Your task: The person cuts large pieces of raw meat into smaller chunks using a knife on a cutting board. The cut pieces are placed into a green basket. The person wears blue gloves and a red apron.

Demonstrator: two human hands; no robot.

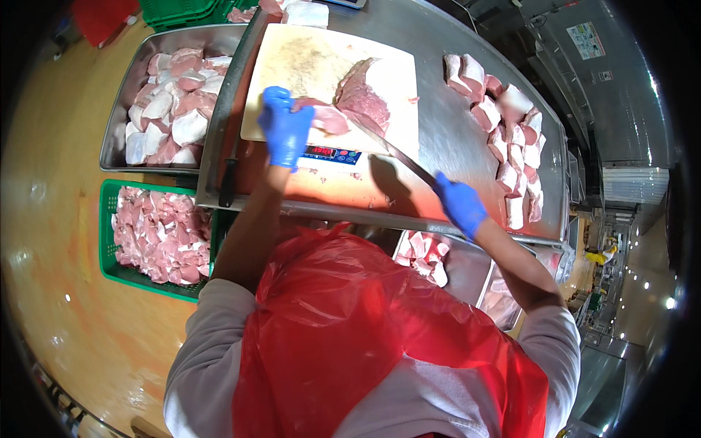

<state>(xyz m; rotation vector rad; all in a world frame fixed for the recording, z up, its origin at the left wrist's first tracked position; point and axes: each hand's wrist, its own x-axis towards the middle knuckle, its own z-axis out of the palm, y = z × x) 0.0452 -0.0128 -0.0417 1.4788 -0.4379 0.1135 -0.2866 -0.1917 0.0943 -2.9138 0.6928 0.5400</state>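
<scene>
My left hand [281,128], in a blue glove, grips a pink slice of meat [328,120] at the left part of the white cutting board [292,58]. My right hand [456,204], also gloved, is closed on the handle of a long knife [398,157], whose blade reaches up-left to the slice. A larger piece of meat [365,91] with a white fat layer lies right of the slice on the board. Below the board's front edge shows a digital scale [332,155].
Cut blocks [511,157] line the right of the steel table [445,124]. At left are a steel pan [117,146] and green crate [109,241] of meat; a dark-handled knife [228,182] rests near the table edge. More pans [464,274] stand below. A person in yellow [602,255] is far right.
</scene>
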